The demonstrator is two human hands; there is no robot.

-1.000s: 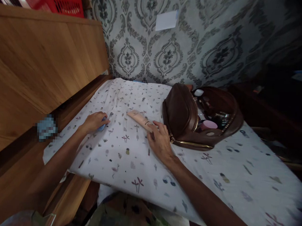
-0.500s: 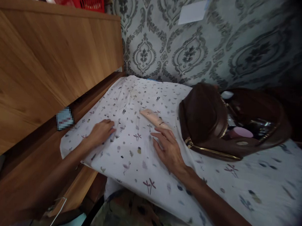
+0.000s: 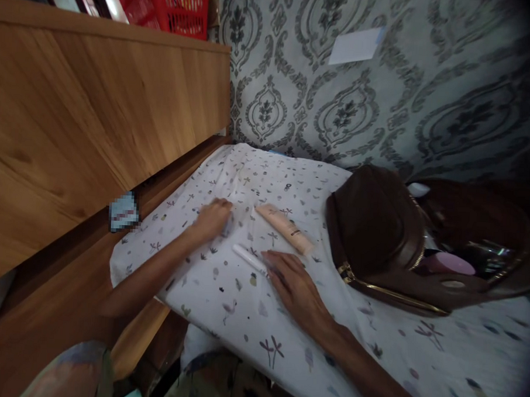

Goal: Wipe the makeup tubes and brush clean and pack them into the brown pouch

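A slim white tube (image 3: 248, 257) lies slanted on the printed cloth (image 3: 223, 349), its lower end at the fingers of my right hand (image 3: 298, 290). The thumb and fingers of that hand close around this end, and its tip is hidden. Just beyond it a peach squeeze tube (image 3: 285, 228) rests flat, apart from both hands. My left hand (image 3: 213, 219) is over the cloth to the left, fingers curled and slightly blurred; whether anything is inside them is hidden.
A brown bag (image 3: 377, 232) gapes at the right, with a pink round item (image 3: 449, 263) inside. Wooden furniture (image 3: 119, 110) stands at the left, a red basket (image 3: 185, 8) on top. Patterned wallpaper (image 3: 269, 111) backs the surface, and a pixelated small item (image 3: 124, 211) sits near the left edge.
My right hand has come off the peach tube, now fully visible. The white tube has come into sight by that hand. My left hand has moved right and away from me; the view has shifted.
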